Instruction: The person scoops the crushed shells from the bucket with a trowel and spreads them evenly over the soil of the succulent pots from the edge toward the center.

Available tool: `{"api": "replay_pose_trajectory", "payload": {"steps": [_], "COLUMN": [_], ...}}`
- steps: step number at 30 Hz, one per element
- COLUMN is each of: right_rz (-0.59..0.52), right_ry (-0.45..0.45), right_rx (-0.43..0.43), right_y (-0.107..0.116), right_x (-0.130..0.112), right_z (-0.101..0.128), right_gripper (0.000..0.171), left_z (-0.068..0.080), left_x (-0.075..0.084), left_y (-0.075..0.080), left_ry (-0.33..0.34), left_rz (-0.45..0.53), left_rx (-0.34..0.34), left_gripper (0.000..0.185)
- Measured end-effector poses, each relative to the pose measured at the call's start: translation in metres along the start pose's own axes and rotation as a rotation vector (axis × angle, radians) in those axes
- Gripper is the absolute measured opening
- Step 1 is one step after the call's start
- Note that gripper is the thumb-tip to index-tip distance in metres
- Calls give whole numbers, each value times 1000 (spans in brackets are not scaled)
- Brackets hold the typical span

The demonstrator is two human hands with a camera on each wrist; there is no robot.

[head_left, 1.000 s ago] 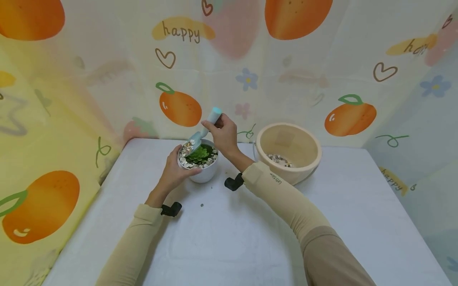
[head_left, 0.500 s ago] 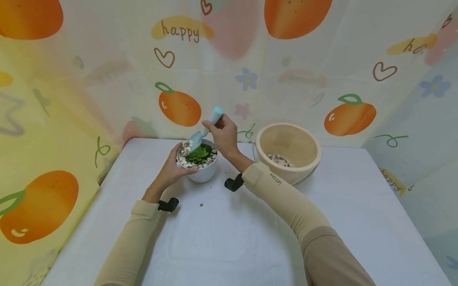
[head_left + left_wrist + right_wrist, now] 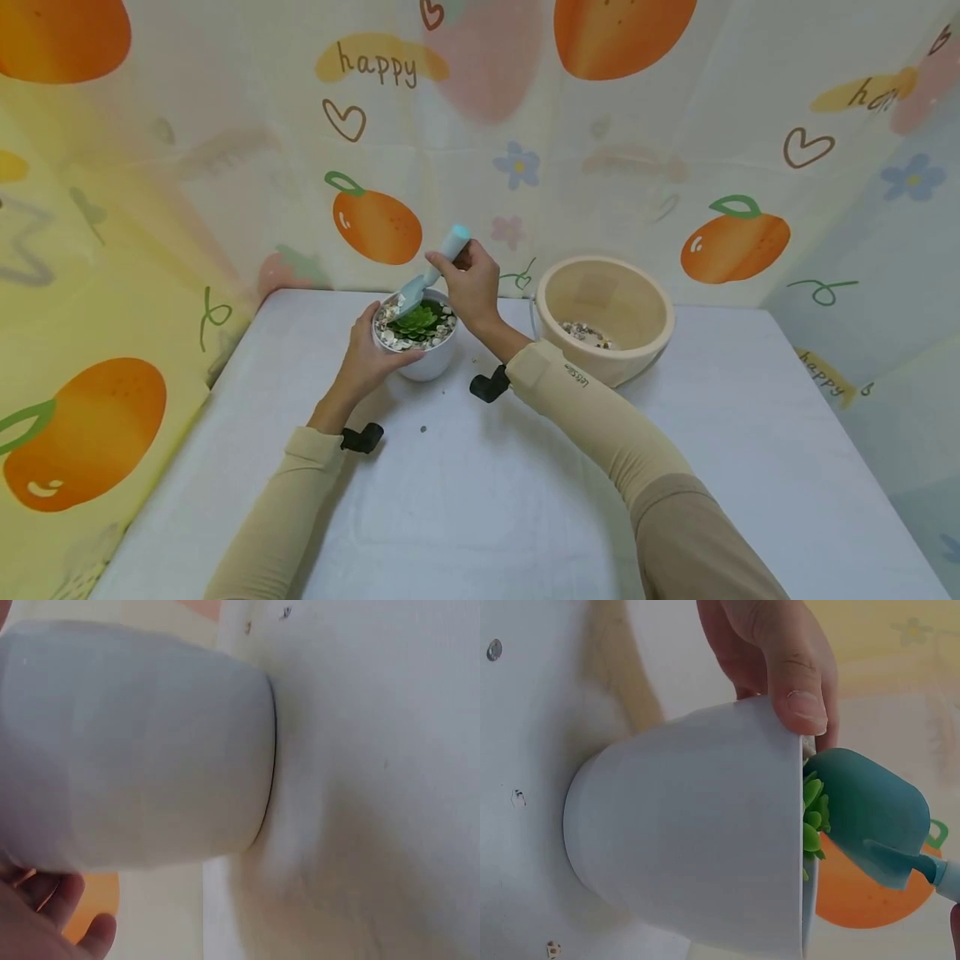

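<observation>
A small white pot (image 3: 423,360) with a green succulent (image 3: 417,320) ringed by pale pebbles stands on the table. My left hand (image 3: 369,354) grips the pot's near left side, thumb on the rim (image 3: 801,690). My right hand (image 3: 471,283) pinches the handle of a teal mini shovel (image 3: 431,271), whose blade tilts down over the pot's far left rim. In the right wrist view the shovel blade (image 3: 870,817) hangs just above the succulent leaves (image 3: 811,817). The left wrist view shows the pot's white wall (image 3: 135,750) close up.
A beige bowl (image 3: 606,321) with a few pebbles at its bottom stands right of the pot. A few stray pebbles (image 3: 423,430) lie on the white tablecloth (image 3: 525,500). Fruit-print sheets wall in the table's back and sides.
The shovel's blade has tipped lower over the pot's rim and the pebbles it carried now lie in the pot. The left hand keeps its hold on the pot.
</observation>
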State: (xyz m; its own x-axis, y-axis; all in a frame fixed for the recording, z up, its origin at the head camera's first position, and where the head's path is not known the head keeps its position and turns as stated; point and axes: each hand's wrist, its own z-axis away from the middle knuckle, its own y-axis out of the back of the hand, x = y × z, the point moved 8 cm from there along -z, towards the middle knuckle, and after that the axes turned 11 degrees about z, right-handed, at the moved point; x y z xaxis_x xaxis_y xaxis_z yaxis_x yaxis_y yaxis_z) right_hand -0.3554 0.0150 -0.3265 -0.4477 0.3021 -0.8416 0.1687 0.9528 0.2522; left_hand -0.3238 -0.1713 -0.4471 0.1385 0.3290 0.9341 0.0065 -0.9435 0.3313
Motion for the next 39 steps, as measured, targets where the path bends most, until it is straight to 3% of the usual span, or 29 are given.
{"api": "replay_pose_trajectory", "payload": {"steps": [11,17,21,25,30,39], "right_rz": [28,49,58,56,62,80], "right_ry": [9,27,38,33,23,19], "right_rx": [11,12,19,10,-4,-21], "right_y": [-2,-2,-1,-2,-3,-3], "right_x": [3,-2,-5,-6,-4,-4], "right_z": [2,3,3,3,4,4], "right_gripper": [29,29,29,29,30,31], "left_z": [-9,-5,-3,-2,0,-9], "left_x": [-11,-8,-2,1,-3,-9], "left_y": [4,1,-2,-3,1,2], "left_ry": [73,38,-10,-32,14,67], "left_rz": [48,75,47,16,-5,58], "left_rx": [-136,-63,14,42,-8,-125], "left_gripper": [116,112,110,110,115,116]}}
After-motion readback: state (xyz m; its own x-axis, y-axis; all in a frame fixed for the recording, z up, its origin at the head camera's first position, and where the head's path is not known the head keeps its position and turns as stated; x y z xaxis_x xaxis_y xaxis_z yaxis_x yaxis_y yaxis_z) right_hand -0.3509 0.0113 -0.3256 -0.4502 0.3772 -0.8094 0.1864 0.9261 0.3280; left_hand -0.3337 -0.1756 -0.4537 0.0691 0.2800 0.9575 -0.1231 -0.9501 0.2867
